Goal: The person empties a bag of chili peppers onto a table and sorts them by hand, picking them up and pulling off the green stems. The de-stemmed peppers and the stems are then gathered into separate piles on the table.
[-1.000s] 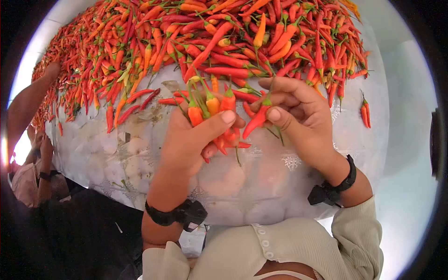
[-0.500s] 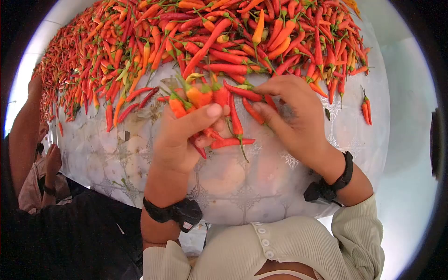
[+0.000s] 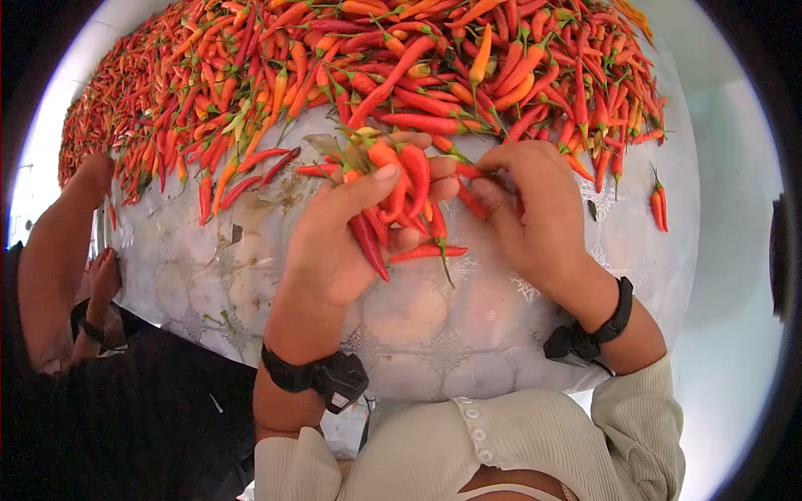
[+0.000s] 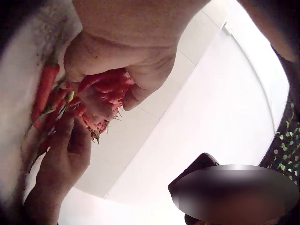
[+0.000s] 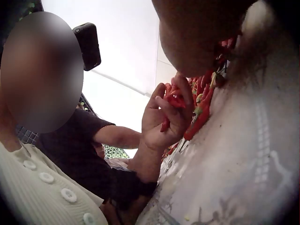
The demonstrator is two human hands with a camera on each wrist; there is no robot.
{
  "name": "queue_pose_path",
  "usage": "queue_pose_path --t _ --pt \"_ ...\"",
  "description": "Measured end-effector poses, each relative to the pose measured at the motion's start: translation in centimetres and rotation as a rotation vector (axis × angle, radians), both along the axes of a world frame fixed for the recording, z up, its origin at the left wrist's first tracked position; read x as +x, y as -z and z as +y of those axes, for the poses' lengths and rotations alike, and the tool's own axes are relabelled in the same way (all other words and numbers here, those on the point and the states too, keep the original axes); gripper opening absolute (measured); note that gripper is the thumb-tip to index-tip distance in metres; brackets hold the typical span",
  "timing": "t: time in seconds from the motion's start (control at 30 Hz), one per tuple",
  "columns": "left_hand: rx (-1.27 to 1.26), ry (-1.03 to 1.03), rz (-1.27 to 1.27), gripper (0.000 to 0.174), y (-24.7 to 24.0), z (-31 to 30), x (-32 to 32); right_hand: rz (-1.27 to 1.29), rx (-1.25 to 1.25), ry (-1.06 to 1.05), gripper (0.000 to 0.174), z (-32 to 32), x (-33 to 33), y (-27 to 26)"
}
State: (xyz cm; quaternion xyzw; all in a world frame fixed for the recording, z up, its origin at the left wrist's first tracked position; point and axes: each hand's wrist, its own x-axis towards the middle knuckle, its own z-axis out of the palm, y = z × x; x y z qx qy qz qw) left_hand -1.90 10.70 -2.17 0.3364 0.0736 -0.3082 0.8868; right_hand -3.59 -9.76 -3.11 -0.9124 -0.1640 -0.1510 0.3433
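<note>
My left hand [image 3: 322,242] holds a bunch of red and orange chili peppers [image 3: 409,179], with the thumb laid across them and the fingers curled beneath. In the right wrist view the same bunch [image 5: 174,101] sits in the curled left fingers. Low over the table, just to the right, my right hand [image 3: 543,204] has thumb and fingers bent round a red chili pepper [image 3: 473,201]; its far end is hidden by the hand. A red chili pepper with a long green stem [image 3: 439,227] points down below the left fingertips. Another red chili pepper [image 3: 428,251] lies crosswise on the table.
A large heap of chili peppers [image 3: 434,100] spreads over the far side of the table, covered with patterned clear plastic [image 3: 418,326]. Two red peppers [image 3: 658,207] lie apart at right. Another person's arm [image 3: 63,242] reaches toward the heap at left.
My right hand has moved from a pepper held up by the bunch down to peppers near the table. My left hand has turned, so the bunch's stems no longer point up.
</note>
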Motion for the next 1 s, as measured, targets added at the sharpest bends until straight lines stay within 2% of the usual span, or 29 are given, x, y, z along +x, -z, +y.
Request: queue_pose_path --t 0.03,0.13,0.37,0.47,0.53,0.73,0.87,1.0 --pt "-0.052 0.006 0.026 0.045 -0.2 -0.1 0.0 0.042 0.039 0.049 0.021 0.1 -0.1 -0.2" --pt "-0.216 0.050 0.040 0.047 -0.1 -0.1 0.4 -0.052 0.005 0.077 0.026 -0.3 0.2 0.1" --pt "-0.428 0.122 0.137 0.053 -0.2 -0.5 0.2 -0.225 0.037 -0.070 0.035 -0.5 0.4 -0.3" --pt "-0.452 0.176 0.166 0.053 0.3 -0.3 0.1 -0.192 0.056 -0.165 0.036 -0.3 0.4 -0.5" --pt "-0.368 0.141 0.179 0.056 -0.3 -0.9 -0.1 -0.138 0.034 -0.203 0.036 -0.1 0.3 -0.7" --pt "-0.331 0.128 0.214 0.056 1.0 -0.7 -0.5 -0.186 0.023 -0.217 0.034 -0.2 0.4 -0.2" --pt "-0.364 0.120 0.208 0.052 0.6 -0.9 -0.2 -0.146 0.115 -0.103 0.027 -0.3 0.1 0.0" --pt "-0.440 0.149 0.176 0.055 0.4 -1.2 -0.2 -0.095 0.255 -0.038 0.020 -0.3 -0.1 -0.1"
